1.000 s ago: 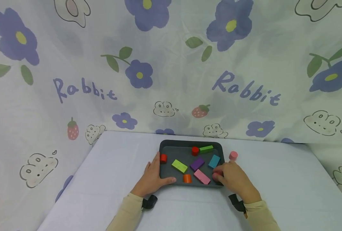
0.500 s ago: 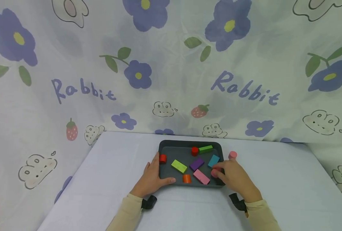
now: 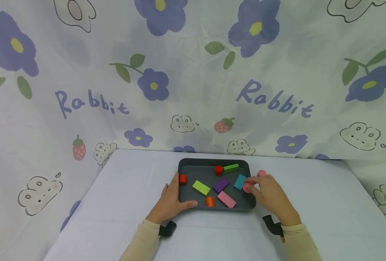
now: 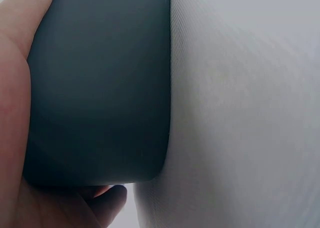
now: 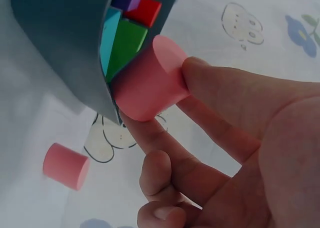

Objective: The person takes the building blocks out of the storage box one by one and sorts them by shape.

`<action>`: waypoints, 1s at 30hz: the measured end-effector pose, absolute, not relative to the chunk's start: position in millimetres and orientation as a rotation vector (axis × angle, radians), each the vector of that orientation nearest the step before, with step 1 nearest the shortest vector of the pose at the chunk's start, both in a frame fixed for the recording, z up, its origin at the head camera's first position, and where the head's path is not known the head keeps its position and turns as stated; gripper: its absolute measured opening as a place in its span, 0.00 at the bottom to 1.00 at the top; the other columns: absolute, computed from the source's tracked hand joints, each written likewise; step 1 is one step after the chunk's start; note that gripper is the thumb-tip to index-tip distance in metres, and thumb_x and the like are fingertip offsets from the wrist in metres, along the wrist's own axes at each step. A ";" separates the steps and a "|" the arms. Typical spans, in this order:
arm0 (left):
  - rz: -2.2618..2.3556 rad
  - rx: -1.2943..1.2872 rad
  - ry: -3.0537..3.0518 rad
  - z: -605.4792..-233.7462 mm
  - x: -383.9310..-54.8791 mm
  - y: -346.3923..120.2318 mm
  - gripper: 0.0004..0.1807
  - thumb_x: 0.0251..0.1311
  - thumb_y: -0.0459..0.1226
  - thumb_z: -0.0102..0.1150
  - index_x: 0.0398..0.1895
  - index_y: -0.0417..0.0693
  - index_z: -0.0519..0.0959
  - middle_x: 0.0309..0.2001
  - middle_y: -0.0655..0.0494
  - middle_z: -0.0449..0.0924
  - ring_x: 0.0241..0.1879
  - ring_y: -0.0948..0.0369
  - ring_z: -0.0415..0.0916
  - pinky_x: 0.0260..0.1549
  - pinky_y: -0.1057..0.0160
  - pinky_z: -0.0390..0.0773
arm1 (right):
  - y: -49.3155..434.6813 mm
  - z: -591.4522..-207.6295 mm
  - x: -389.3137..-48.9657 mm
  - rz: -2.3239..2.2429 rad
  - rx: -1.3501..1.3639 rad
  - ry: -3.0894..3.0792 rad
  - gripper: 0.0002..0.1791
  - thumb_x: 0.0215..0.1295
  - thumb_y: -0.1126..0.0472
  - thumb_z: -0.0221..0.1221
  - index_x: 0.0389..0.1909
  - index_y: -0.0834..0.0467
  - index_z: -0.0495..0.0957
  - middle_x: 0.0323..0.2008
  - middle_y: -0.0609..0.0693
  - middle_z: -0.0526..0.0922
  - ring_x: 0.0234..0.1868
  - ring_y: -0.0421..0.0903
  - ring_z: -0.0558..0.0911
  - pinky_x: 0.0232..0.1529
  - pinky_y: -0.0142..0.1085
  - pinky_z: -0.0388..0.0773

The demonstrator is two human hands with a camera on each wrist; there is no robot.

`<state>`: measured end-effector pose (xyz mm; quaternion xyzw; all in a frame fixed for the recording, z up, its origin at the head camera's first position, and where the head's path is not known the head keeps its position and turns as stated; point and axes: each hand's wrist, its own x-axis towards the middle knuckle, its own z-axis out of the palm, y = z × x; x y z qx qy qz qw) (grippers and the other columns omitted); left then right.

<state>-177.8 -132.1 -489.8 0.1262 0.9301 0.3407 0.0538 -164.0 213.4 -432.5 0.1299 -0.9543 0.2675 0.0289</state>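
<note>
My right hand [image 3: 271, 194] pinches a pink cylinder block [image 5: 150, 80] between thumb and fingers over the right end of a dark grey tray [image 3: 199, 209]. In the right wrist view the block is tilted close against the tray's rim. My left hand [image 3: 170, 203] holds the tray's near left corner, its fingers along the left side and its thumb over the front rim. The left wrist view shows the tray's outer wall [image 4: 100, 88] against that hand. Another pink cylinder [image 5: 66, 166] lies on the table outside the tray, partly hidden by my right hand in the head view.
In the tray lie a lime block [image 3: 201, 187], a purple block [image 3: 221, 185], a blue block [image 3: 240, 182], a pink block [image 3: 226, 199], a green block [image 3: 231, 168], an orange cylinder [image 3: 210, 202] and red cylinders [image 3: 218, 170] [image 3: 183, 180]. A patterned cloth [image 3: 193, 90] hangs behind.
My right hand has moved the pinched pink cylinder from the tray's near right corner back and a little right. The left hand stays at the tray's corner.
</note>
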 end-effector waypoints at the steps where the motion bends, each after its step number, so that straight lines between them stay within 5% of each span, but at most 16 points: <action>1: 1.036 0.382 2.826 -489.7 -177.5 -132.1 0.70 0.51 0.63 0.70 0.80 0.35 0.37 0.80 0.42 0.41 0.78 0.46 0.45 0.75 0.42 0.39 | 214.2 -432.4 -164.6 0.824 0.395 -2.944 0.12 0.68 0.59 0.65 0.49 0.58 0.86 0.30 0.42 0.84 0.43 0.53 0.76 0.42 0.46 0.78; 11: 1.035 0.395 2.835 -489.2 -176.9 -132.3 0.69 0.53 0.61 0.71 0.80 0.33 0.38 0.80 0.40 0.41 0.78 0.45 0.46 0.75 0.41 0.40 | 228.2 -427.8 -166.1 0.785 0.372 -2.882 0.11 0.68 0.60 0.64 0.48 0.58 0.87 0.27 0.44 0.82 0.39 0.54 0.78 0.41 0.49 0.79; 21: 1.049 0.406 2.833 -487.8 -177.5 -132.4 0.69 0.53 0.61 0.71 0.79 0.33 0.38 0.80 0.39 0.41 0.78 0.44 0.46 0.75 0.39 0.39 | 240.0 -426.2 -166.8 0.835 0.329 -2.828 0.15 0.71 0.58 0.62 0.52 0.62 0.85 0.43 0.55 0.88 0.41 0.56 0.81 0.44 0.53 0.80; 30: 1.030 0.393 2.837 -489.9 -178.4 -132.2 0.70 0.52 0.63 0.70 0.80 0.34 0.38 0.80 0.40 0.41 0.78 0.44 0.46 0.75 0.40 0.39 | 247.4 -430.5 -170.0 0.857 0.234 -2.749 0.16 0.73 0.58 0.60 0.54 0.62 0.84 0.42 0.56 0.88 0.40 0.56 0.80 0.42 0.51 0.78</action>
